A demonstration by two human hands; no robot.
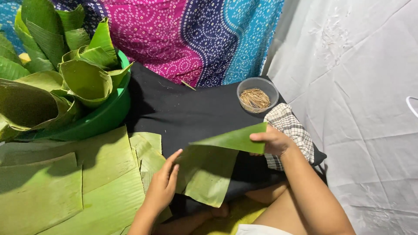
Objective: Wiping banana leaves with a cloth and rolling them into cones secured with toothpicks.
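A flat stack of smooth, ribbed banana leaf sheets point(65, 182) lies at your left. Behind it, one round green plastic basin point(106, 115) holds several leaves rolled into cones point(85, 78). Over the black cloth point(187, 109), your two hands work one banana leaf piece point(213, 167): your right hand point(272, 141) pinches its folded upper edge, your left hand point(163, 185) rests flat against its left side. One clear round cup point(257, 94) holds thin wooden sticks.
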